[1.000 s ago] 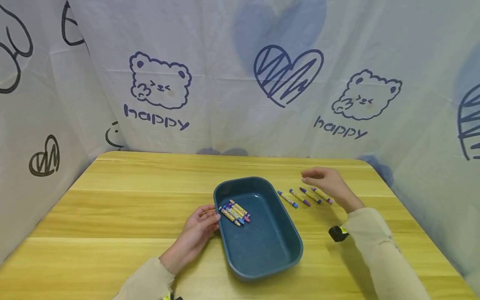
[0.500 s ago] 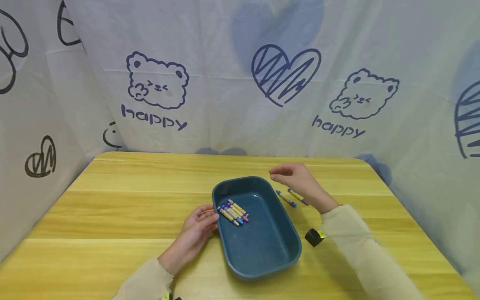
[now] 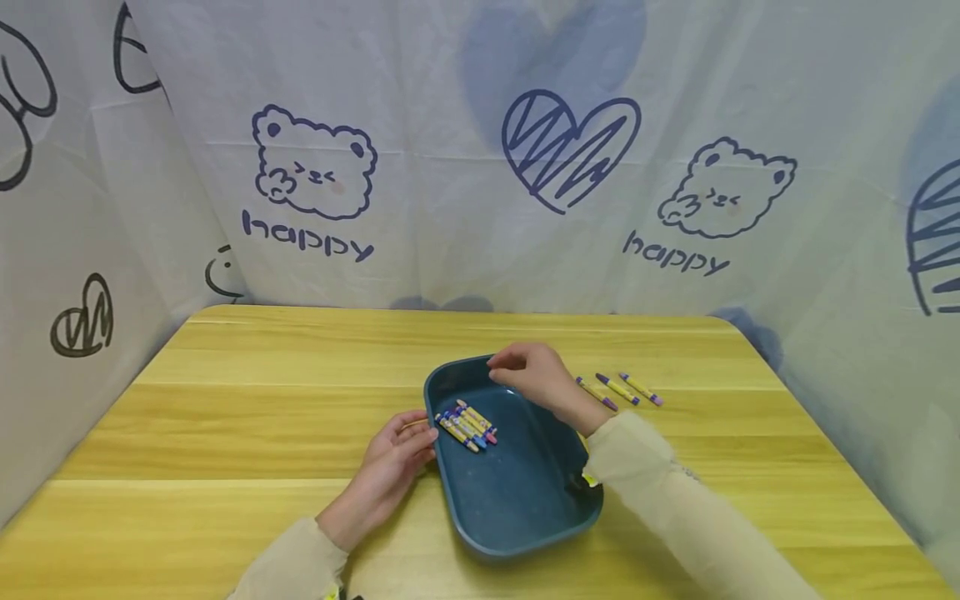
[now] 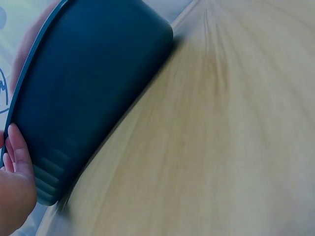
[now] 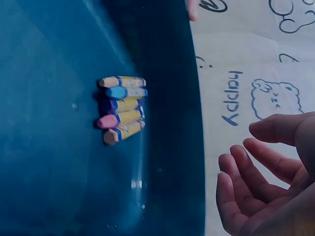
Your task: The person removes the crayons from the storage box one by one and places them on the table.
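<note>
A dark blue plastic bin [image 3: 517,500] stands on the table, with several crayons [image 3: 467,425] lying side by side against its left wall. My left hand [image 3: 397,458] holds the bin's left rim; in the left wrist view its fingers [image 4: 19,152] lie against the ribbed outer wall. Above the bin's far right part hovers my right hand [image 3: 536,375]. In the right wrist view that hand [image 5: 270,177] has loosely bent fingers, thumb and index apart, and nothing between them. Right of the bin, three crayons [image 3: 618,388] show on the table, partly near my right wrist.
The wood-grain table [image 3: 262,400] extends around the bin, its far edge meeting a white cloth [image 3: 442,225] printed with bears and hearts. More cloth hangs at the left and right sides. A black wrist camera [image 3: 581,477] on my right sleeve overlaps the bin's right rim.
My right hand has moved left from above the table crayons to over the bin. It now covers the blue crayon seen earlier beside the bin. The left hand and bin have stayed put.
</note>
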A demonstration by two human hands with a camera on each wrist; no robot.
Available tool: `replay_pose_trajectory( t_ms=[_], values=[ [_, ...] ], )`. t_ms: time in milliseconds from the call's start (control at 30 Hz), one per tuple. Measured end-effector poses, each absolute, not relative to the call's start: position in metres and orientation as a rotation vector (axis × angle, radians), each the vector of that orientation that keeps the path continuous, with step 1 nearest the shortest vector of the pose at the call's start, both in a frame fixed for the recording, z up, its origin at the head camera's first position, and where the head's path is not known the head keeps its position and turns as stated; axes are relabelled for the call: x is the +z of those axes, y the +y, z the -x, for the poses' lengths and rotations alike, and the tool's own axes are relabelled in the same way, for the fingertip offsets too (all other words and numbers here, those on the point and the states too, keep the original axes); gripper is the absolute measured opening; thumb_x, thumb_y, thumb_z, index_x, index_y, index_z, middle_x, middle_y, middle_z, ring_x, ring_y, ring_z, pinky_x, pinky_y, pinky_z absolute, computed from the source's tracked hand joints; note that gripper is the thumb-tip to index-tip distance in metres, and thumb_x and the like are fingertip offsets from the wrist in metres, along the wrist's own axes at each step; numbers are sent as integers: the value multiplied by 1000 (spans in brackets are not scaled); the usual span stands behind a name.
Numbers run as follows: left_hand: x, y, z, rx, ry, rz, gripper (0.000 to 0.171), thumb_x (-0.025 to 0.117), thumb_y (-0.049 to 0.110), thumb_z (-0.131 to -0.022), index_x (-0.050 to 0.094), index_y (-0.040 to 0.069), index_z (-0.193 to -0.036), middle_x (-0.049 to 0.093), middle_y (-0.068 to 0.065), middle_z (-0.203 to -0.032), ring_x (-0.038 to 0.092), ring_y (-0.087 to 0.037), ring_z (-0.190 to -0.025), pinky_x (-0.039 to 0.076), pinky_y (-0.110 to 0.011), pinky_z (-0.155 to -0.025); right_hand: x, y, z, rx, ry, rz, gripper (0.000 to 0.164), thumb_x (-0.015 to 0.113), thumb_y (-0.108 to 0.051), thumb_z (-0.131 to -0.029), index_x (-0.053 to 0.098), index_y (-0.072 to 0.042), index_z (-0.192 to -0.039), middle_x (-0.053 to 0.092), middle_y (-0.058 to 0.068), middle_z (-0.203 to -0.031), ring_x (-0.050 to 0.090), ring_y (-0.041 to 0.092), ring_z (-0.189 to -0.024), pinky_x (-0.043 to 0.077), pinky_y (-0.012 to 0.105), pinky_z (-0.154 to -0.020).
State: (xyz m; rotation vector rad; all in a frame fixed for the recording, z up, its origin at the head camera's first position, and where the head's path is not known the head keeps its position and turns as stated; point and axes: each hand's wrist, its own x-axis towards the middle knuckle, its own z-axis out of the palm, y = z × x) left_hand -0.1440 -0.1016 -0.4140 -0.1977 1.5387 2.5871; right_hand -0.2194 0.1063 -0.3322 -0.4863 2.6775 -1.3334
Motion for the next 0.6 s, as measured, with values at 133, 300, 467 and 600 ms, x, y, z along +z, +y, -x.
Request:
replay_pose_trajectory(
  t_ms=[133,300,467,600],
  values=[
    [-413,-102,143,2583,1543,203,36,58,-8,-89,44,-5,-123,56,-5,-92,57,-11,-77,50,-21,-70,-340,99,222,-1297,2688,494,21,66,-10,-91,69,1,-109,68,9,-103,62,25,-94,53,38,-81],
    [-413,-101,143,2584,1540,210,36,58,-8,-90,44,-5,-123,56,-4,-91,56,-11,-77,50,-20,-70,-353,92,226,-1187,2749,546,18,65,-8,-91,70,1,-107,68,8,-100,62,23,-92,54,37,-79],
    [-413,-102,144,2581,1533,204,38,59,-7,-90,43,-7,-125,56,-4,-93,56,-11,-77,50,-21,-70,-361,90,227,-1199,2737,508,17,66,-7,-90,70,0,-105,68,7,-99,62,22,-89,54,35,-77],
    [-413,-102,143,2586,1534,200,38,59,-7,-90,43,-6,-124,56,-5,-93,56,-11,-77,50,-21,-70,-363,90,227,-1211,2728,475,16,67,-8,-90,71,-1,-104,68,7,-98,62,21,-87,54,35,-75]
  ],
)
